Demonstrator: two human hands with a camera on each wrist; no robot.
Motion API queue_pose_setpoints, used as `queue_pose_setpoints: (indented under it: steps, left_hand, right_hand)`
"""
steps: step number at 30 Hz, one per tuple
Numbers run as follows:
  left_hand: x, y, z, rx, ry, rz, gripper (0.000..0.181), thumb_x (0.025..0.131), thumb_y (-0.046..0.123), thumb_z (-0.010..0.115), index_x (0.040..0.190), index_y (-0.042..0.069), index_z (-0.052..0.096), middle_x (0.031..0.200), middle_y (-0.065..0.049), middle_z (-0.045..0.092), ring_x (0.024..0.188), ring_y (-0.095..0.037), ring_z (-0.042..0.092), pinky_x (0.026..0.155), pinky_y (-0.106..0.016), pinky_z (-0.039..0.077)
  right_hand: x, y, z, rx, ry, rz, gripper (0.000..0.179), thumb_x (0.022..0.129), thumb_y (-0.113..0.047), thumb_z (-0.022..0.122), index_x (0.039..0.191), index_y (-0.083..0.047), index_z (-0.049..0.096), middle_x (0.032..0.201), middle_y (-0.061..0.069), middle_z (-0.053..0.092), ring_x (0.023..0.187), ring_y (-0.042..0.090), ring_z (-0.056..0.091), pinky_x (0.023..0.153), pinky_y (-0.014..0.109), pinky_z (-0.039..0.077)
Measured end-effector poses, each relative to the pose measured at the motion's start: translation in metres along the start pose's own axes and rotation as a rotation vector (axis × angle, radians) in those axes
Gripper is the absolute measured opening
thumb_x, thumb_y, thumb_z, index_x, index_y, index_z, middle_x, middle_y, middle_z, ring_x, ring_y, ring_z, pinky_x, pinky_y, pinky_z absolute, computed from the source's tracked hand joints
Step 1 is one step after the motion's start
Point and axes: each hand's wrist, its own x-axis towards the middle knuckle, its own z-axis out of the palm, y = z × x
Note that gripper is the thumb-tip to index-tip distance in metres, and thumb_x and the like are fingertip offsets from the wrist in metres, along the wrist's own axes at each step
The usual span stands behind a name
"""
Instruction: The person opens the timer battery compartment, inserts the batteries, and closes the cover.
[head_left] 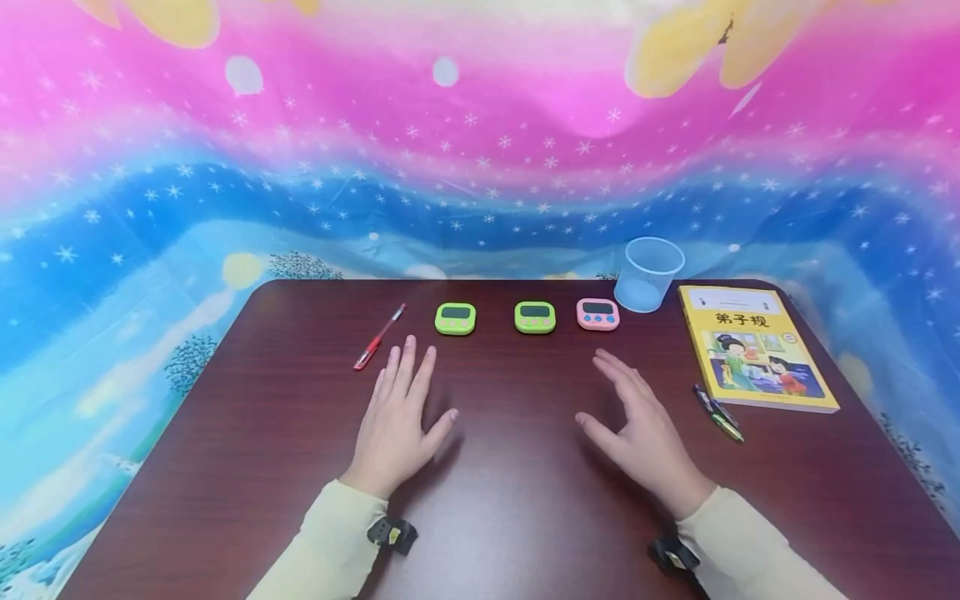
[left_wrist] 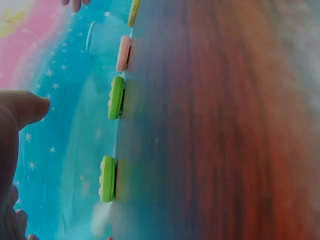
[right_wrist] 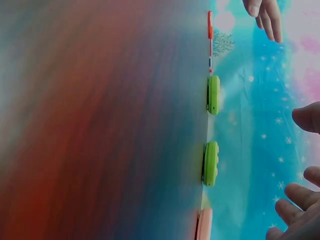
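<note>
My left hand is held over the table with its fingers spread and nothing in it. A red pen lies just past its fingertips, and a green digital timer sits a little to the right of the pen. My right hand, also empty, has its fingers extended toward the back of the table. Beyond it are a second green timer and a pink timer with blue buttons. In the left wrist view, the pink timer and both green ones stand in a row.
A clear plastic cup stands upright at the back right. Beside it lies a yellow book, with a dark-and-green pen-like item by its lower left corner. A patterned cloth hangs behind the brown table.
</note>
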Motion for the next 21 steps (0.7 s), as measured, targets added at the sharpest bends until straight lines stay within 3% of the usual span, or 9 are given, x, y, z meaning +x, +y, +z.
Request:
queue_pose_setpoints:
  steps: [6,12,21]
  left_hand:
    - [0.004,-0.001,0.004,-0.097,0.008,-0.049,0.088,0.091,0.044,0.066,0.161,0.015,0.021,0.169,-0.003,0.005,0.154,-0.027,0.007,0.122,-0.052,0.023]
    - [0.009,-0.004,0.011,-0.254,0.016,-0.109,0.088,0.092,0.040,0.067,0.162,0.018,0.018,0.169,0.004,0.008,0.154,-0.021,0.012,0.116,-0.052,0.035]
    - [0.021,-0.011,0.028,-0.372,-0.016,-0.236,0.088,0.094,0.039,0.065,0.162,0.017,0.014,0.168,0.007,0.009,0.153,-0.017,0.013,0.121,-0.047,0.027]
  right_hand:
    - [0.011,-0.008,0.012,0.061,-0.005,0.014,0.078,0.087,-0.027,0.079,0.153,-0.019,0.039,0.158,0.003,0.039,0.145,0.028,0.036,0.111,0.058,0.039]
    - [0.026,-0.011,0.027,0.129,0.020,0.015,0.071,0.089,-0.022,0.078,0.151,-0.018,0.045,0.153,0.002,0.046,0.140,0.026,0.043,0.110,0.054,0.042]
    - [0.051,-0.015,0.053,0.229,0.019,0.041,0.061,0.090,-0.019,0.075,0.146,-0.016,0.052,0.145,0.002,0.055,0.133,0.025,0.051,0.107,0.052,0.046]
